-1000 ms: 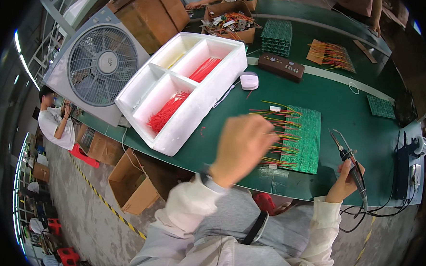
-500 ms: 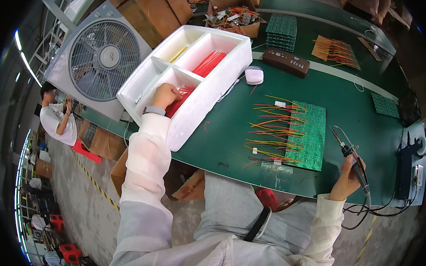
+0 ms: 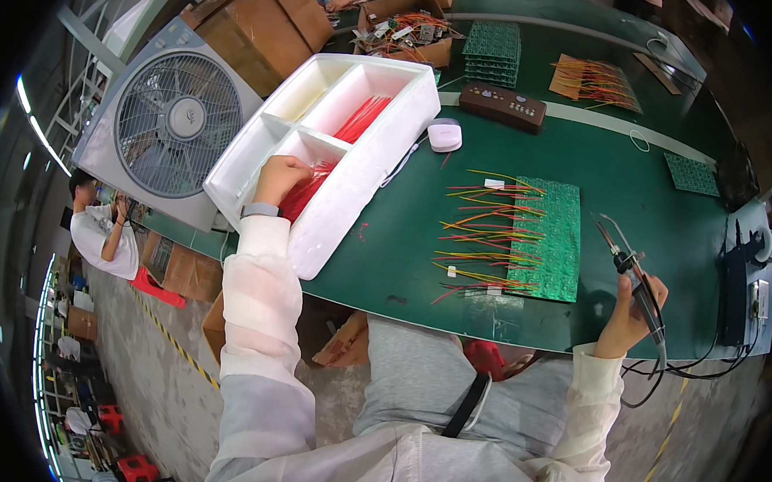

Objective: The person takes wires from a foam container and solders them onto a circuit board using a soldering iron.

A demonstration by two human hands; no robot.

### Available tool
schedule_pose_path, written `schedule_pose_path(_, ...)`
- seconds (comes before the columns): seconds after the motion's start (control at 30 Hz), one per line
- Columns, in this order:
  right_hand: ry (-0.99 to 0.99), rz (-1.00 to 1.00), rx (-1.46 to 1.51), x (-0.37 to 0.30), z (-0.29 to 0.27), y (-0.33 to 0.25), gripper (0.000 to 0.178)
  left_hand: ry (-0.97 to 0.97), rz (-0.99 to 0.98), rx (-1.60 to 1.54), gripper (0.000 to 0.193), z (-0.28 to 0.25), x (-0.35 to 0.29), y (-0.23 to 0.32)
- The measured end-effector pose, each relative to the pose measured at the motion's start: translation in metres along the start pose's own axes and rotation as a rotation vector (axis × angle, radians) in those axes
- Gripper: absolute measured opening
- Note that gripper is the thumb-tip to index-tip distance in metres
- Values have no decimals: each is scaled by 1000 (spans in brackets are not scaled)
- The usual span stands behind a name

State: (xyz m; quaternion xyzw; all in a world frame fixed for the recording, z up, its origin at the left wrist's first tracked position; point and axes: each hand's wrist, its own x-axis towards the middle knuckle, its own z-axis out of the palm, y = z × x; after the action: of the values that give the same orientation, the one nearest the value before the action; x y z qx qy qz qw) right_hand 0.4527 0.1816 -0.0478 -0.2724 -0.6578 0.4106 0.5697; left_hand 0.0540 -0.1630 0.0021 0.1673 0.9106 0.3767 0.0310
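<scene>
My left hand (image 3: 280,183) reaches into the near compartment of a white foam box (image 3: 344,200). Its fingers are pinched together at the top of a pile of red wires (image 3: 308,191), though the exact strands between the fingertips are hard to make out. My right hand (image 3: 629,315) grips a soldering iron (image 3: 645,300) with a thin metal guide alongside its tip, which points up and left. Between the hands lies a green circuit board panel (image 3: 547,241). Red and yellow wires (image 3: 483,230) stick out from its left side, with small white connectors on some.
Another compartment holds red wires (image 3: 364,118). Behind the panel are a brown control box (image 3: 502,107), a small white case (image 3: 445,135) and stacked boards (image 3: 492,52). A soldering station (image 3: 736,299) stands right, a fan (image 3: 181,117) left. Other people work farther off.
The view has shifted slightly, moving the scene left. My left hand has drawn back a little within the compartment, its fingers at the red wires. My right hand still holds the iron.
</scene>
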Motion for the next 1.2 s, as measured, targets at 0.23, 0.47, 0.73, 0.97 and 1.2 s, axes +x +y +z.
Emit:
schedule_pose_path(0.23,40,-141,-110,5,1,-5,20,86,-33,-209,13,4,-3,18)
schedule_pose_path(0.47,-57,113,73,1,6,-6,22,272,-1,-24,16,-6,-6,21)
schedule_pose_path(0.73,-44,241,128,0,3,-2,26,102,351,-189,11,35,-83,141)
schedule_pose_path(0.97,-81,217,173,9,10,6,28,-121,600,-266,8,146,-115,204)
schedule_pose_path(1.2,-119,181,110,52,23,4,20,-180,680,-350,5,229,-89,222)
